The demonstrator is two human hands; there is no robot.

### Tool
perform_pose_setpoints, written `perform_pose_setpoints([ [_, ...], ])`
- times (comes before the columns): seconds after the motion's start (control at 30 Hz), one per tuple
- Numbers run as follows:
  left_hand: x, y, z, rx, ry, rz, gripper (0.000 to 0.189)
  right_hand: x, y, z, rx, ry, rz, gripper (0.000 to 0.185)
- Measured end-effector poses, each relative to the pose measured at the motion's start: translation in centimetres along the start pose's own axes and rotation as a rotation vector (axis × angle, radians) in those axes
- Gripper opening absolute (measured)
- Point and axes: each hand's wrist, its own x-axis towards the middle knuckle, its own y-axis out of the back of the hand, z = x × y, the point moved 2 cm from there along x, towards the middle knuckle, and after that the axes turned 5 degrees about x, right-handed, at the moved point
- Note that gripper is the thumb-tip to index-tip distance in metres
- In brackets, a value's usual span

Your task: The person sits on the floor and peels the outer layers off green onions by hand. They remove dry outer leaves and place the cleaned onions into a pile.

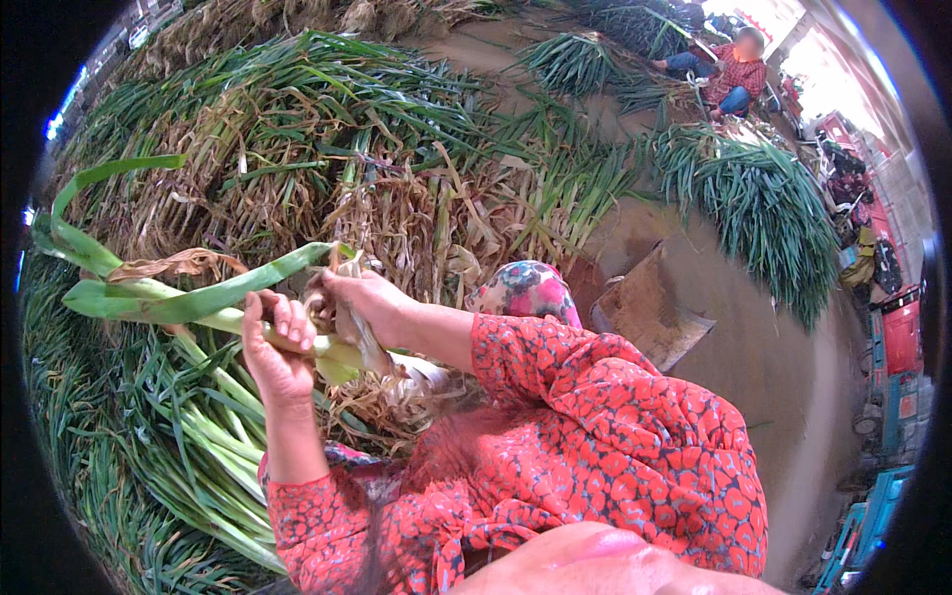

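Note:
A long Welsh onion stalk [223, 318] lies across in front of me, its green leaves bending back at the left and its white base toward my lap. My left hand [281, 346] is closed around the middle of the stalk. Just beyond it, my right hand [357, 294] pinches a dry, papery outer leaf [358, 331] that hangs down over the stalk. A folded green leaf [201, 301] reaches up to the right fingers. Beneath the stalk, near my knees, are withered brown husks [394, 405]. The root end is hard to make out.
Welsh onions [216, 461] are heaped to my left, and a big pile with dry leaves [297, 134] spreads ahead. A bent brown sheet [654, 309] rests on the floor [766, 387] behind my right knee. Another person [736, 78] sits among bundles [751, 201]. Blue vehicles [877, 520] stand beyond.

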Motion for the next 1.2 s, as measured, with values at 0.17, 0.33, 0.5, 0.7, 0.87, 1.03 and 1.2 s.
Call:
perform_pose_setpoints([
  [0.17, -0.1, 3.1, 6.3, 0.091, -0.247, 0.171, 0.028, 0.5, 1.6, -0.1, -0.209, 0.008, 0.003, 0.020],
  [0.33, 0.7, 13.1, 11.6, -0.055, -0.289, 0.195, 0.030, -1.2, 3.1, 2.8, -1.428, 0.169, -0.457, 0.018],
  [0.5, -1.2, 21.9, 17.0, -0.006, -0.353, 0.473, 0.041, -2.4, 17.1, 6.1, -2.216, -0.259, -0.462, 0.021],
  [0.7, -2.5, 19.7, 15.8, 0.046, -0.350, 0.545, 0.039, -3.2, 22.1, 6.3, -2.167, -0.476, -0.721, 0.032],
  [0.87, -0.3, 15.6, 12.3, -0.075, -0.294, 0.269, 0.030, -1.3, 9.6, 0.5, -2.019, 0.262, -0.521, 0.044],
  [1.03, 0.7, 7.4, 7.3, -0.059, -0.188, 0.128, 0.024, -0.9, 2.1, -1.8, -1.520, 0.696, -0.522, 0.050],
  [1.2, 1.0, 3.0, 4.0, -0.165, -0.025, -0.110, 0.026, -0.5, -2.6, 0.2, -1.334, 0.338, -0.658, 0.059],
])
